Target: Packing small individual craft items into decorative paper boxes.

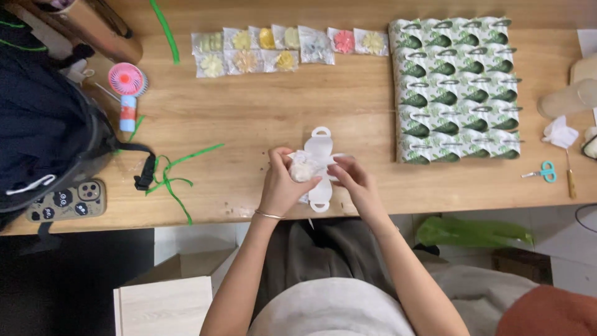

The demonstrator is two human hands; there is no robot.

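Note:
My left hand holds a small pale round item wrapped in clear plastic over an unfolded white paper box with loop handles, lying flat near the table's front edge. My right hand grips the same wrapped item and the flap of the white box from the right. A thin bracelet circles my left wrist. Both hands meet over the middle of the flat box.
Several flower-shaped items in clear packets lie in rows at the back. A block of green-leaf patterned boxes fills the right. A pink handheld fan, green ribbon, dark backpack, phone lie left; small scissors right.

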